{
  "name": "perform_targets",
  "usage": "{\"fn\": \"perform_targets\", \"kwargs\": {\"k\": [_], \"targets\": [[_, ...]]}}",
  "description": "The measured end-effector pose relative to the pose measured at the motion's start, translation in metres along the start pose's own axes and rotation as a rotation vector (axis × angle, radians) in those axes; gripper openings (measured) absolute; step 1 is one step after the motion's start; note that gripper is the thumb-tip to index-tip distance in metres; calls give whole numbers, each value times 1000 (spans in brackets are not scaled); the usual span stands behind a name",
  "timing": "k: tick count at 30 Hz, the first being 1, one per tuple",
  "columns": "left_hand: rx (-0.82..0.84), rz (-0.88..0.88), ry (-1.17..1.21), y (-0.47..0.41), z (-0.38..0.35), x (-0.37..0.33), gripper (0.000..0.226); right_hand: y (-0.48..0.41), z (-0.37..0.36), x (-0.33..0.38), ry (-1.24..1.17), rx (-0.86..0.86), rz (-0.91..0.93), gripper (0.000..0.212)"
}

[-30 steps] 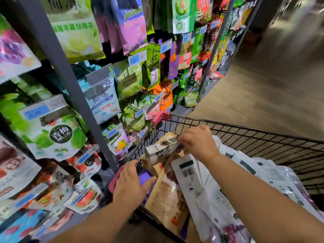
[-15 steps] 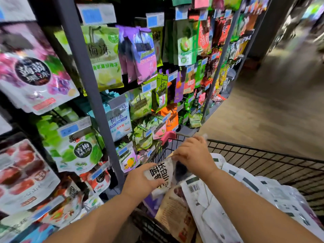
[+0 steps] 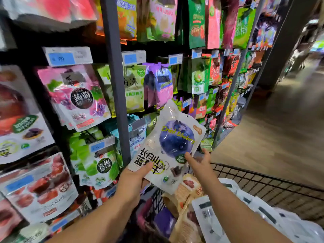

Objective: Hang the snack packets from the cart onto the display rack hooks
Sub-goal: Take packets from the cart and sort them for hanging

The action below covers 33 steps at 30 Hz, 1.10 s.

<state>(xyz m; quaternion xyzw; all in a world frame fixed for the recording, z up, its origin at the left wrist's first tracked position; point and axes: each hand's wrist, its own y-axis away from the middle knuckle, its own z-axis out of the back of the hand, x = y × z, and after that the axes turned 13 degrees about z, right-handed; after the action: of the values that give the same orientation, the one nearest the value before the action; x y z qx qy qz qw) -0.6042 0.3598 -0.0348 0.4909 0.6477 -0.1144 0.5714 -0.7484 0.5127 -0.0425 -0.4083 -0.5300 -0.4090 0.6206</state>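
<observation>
A white dried blueberry packet (image 3: 168, 142) with a big blueberry picture is held up in front of the display rack (image 3: 115, 85), above the cart. My left hand (image 3: 131, 183) grips its lower left corner, thumb on the front. My right hand (image 3: 199, 163) is at its lower right edge, index finger touching the front and the other fingers spread behind it. The black wire cart (image 3: 263, 181) sits below with several more packets (image 3: 210, 216), white and brown ones, lying in it.
The rack is packed with hanging snack packets and blue price tags (image 3: 61, 58) on the hook ends. A grey upright post runs down the rack's middle. A wooden-floored aisle (image 3: 280, 128) opens to the right.
The blueberry packet has been lifted out of the cart and raised upright toward the rack, its front now facing me. My view has tilted up to the higher rows.
</observation>
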Motion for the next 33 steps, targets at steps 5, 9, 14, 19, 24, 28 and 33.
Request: {"fn": "perform_targets", "kwargs": {"k": [5,9,14,19,24,28,33], "targets": [[82,-40,186,10,5,-31,21,4,-35,28,-527,290,-116,34],[73,-31,146,17,19,-55,42,0,-63,62,-557,321,113,12],[49,-92,-47,27,40,-95,17,-16,-84,96,-470,320,274,27],[127,-228,-87,47,57,-145,16,-20,-102,133,-423,451,379,30],[87,-364,-160,62,66,-185,15,-16,-130,170,-389,549,454,33],[-11,-513,-194,75,73,-209,40,-12,-153,203,-341,598,551,30],[-192,-655,-136,93,93,-235,54,-10,-179,235,-323,620,628,55]]}}
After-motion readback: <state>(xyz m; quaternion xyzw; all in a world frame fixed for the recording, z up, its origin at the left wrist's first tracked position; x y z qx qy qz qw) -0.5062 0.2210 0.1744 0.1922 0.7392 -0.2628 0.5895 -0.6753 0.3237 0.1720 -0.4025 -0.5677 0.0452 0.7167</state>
